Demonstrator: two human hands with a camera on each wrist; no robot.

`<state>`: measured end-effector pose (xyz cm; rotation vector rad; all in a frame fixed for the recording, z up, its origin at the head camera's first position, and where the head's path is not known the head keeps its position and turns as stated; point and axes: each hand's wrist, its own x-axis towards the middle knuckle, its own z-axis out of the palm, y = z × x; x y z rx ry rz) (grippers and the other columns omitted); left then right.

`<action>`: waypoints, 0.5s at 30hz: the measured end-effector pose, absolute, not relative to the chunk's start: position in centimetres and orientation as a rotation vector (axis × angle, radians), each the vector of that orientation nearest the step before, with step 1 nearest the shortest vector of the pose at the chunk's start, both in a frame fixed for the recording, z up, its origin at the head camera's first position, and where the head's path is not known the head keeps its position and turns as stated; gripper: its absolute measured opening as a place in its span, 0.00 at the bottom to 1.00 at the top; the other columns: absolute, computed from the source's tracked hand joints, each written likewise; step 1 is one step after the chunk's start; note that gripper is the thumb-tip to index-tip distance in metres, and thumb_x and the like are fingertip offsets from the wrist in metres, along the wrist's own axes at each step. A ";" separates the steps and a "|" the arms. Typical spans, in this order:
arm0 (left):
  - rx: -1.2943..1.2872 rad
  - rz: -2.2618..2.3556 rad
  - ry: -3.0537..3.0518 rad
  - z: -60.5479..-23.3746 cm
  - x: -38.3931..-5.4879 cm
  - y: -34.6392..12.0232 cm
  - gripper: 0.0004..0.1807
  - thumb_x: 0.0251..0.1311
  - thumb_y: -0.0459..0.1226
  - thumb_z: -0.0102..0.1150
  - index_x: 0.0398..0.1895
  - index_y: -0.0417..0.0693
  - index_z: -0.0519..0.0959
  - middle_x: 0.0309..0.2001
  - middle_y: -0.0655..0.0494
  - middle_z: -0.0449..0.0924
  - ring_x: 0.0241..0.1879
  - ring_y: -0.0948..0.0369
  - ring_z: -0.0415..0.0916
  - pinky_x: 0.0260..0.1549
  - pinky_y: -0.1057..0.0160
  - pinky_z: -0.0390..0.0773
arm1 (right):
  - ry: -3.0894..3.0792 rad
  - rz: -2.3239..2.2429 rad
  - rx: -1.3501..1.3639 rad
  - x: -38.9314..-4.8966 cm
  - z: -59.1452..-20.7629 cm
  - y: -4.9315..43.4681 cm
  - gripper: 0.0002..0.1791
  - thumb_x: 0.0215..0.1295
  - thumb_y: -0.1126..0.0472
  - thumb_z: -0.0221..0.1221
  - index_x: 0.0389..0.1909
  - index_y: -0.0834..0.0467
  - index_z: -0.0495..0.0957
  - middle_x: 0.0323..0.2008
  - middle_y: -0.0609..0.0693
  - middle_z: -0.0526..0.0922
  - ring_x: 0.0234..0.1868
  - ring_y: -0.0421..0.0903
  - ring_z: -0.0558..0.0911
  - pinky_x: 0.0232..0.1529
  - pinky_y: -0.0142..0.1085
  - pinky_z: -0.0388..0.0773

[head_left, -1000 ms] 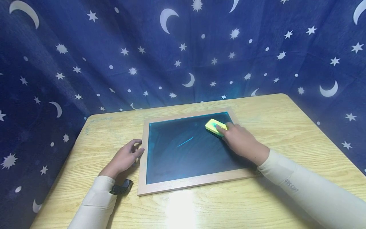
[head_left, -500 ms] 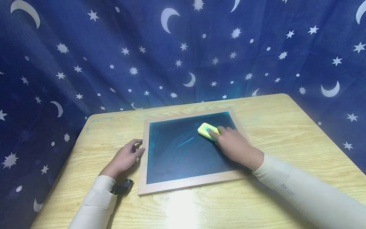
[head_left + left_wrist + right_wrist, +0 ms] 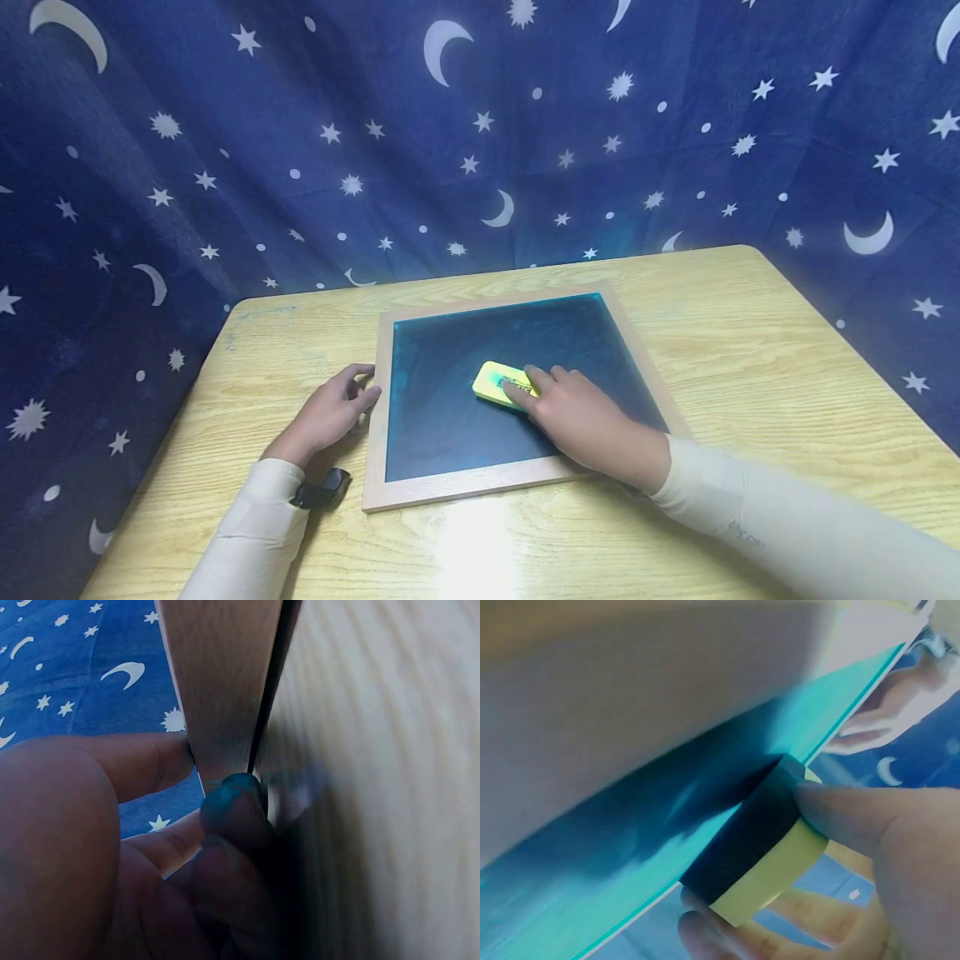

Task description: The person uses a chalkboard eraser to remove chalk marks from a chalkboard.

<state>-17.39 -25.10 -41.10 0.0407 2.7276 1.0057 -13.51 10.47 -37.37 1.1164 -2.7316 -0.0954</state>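
A chalkboard [image 3: 450,489] with a light wooden frame lies on the table, its dark surface faintly smeared with blue. My right hand [image 3: 585,421] grips a yellow chalkboard eraser [image 3: 491,383] near the middle of it. In the right wrist view, the eraser [image 3: 772,877] has its dark felt side against the board, with thumb and fingers on opposite sides. At the frame's left side, my left hand [image 3: 326,417] holds the edge. The left wrist view shows thumb and fingertips pinching the wooden frame [image 3: 225,682]; one fingertip [image 3: 225,802] is blue with chalk.
The wooden table [image 3: 720,333] extends around the board, with faint blue marks near its far left corner. Behind it hangs a dark blue curtain [image 3: 405,150] with moons and stars. A black strap device [image 3: 322,490] sits at the left wrist.
My right hand has drawn the eraser from the board's upper right down and left to the middle. The short blue chalk line there no longer shows. The left hand stays put.
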 end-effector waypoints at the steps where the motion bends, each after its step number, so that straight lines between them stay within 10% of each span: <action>1: 0.040 1.002 2.730 -41.1 -17.4 -25.1 0.32 0.74 0.51 0.50 0.73 0.43 0.62 0.41 0.47 0.75 0.29 0.58 0.74 0.28 0.60 0.75 | -2.735 -0.100 1.135 -13.2 -37.2 10.3 0.29 0.64 0.70 0.63 0.66 0.50 0.74 0.56 0.62 0.80 0.42 0.57 0.82 0.40 0.49 0.82; 15: 0.043 0.984 2.726 -41.0 -17.4 -25.0 0.33 0.74 0.51 0.50 0.74 0.43 0.61 0.41 0.48 0.76 0.29 0.59 0.74 0.28 0.61 0.74 | -2.665 -0.168 1.295 -10.6 -36.7 8.8 0.34 0.57 0.71 0.68 0.65 0.48 0.73 0.56 0.55 0.80 0.34 0.49 0.77 0.32 0.38 0.74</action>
